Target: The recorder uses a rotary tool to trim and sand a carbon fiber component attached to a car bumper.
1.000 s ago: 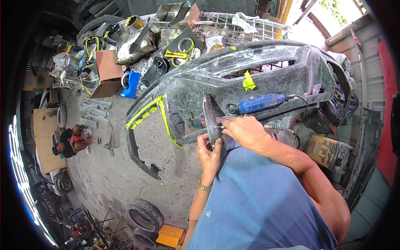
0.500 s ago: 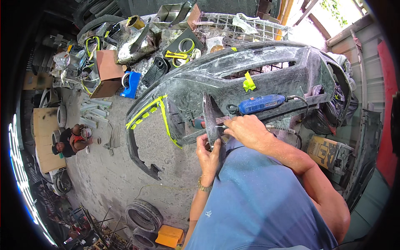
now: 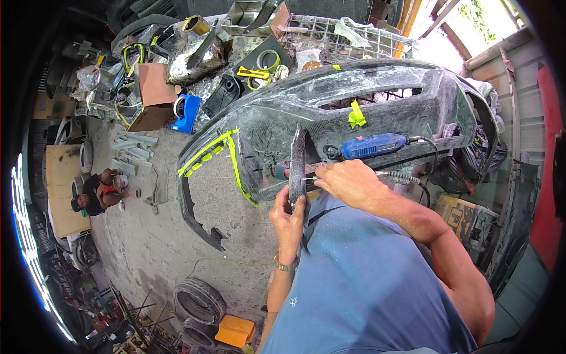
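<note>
My left hand grips the lower part of a narrow dark, dusty strip, held upright in front of the large dark bumper-shaped panel. My right hand is closed on the thin handpiece of a rotary tool's flexible shaft, its metal tip at the strip's right side. The blue rotary tool body rests on the panel, just above my right hand. Bright yellow tape lines the panel's left end, and a loose yellow tab sticks up nearer its middle.
A cluttered bench holds a cardboard box, tape rolls, a blue dispenser and a wire grid. Another person crouches on the floor at left. Tyres lie below left; black bags hang at right.
The view has shifted slightly. The strip has turned to stand straighter and more edge-on between my hands. The other person at left has shifted posture a little.
</note>
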A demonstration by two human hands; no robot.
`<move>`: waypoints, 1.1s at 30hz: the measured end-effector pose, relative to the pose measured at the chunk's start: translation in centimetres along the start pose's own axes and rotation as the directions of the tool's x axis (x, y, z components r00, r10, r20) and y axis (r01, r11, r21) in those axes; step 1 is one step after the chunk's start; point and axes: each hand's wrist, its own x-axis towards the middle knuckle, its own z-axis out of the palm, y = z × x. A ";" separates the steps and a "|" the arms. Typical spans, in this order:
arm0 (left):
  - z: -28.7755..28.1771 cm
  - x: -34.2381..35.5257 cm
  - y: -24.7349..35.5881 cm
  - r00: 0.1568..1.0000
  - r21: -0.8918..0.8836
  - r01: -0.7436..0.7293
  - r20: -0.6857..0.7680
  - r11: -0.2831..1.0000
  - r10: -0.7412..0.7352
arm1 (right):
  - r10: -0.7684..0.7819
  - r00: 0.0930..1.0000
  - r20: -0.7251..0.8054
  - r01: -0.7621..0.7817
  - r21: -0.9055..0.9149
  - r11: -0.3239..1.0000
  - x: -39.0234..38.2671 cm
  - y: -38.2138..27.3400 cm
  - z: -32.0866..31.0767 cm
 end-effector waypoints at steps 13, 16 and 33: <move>0.1 0.0 0.4 0.999 -0.026 0.036 0.016 0.999 -0.035 | -0.036 0.997 0.062 0.039 -0.049 0.998 0.7 -0.4 0.0; 0.1 -0.1 0.4 0.999 -0.030 0.043 0.013 0.999 -0.042 | -0.028 0.996 0.083 0.032 -0.052 0.998 0.9 -0.5 -0.1; 0.1 0.0 0.4 0.999 -0.059 0.036 0.020 0.998 -0.034 | -0.031 0.993 0.112 0.037 -0.058 0.998 1.2 -0.6 -0.3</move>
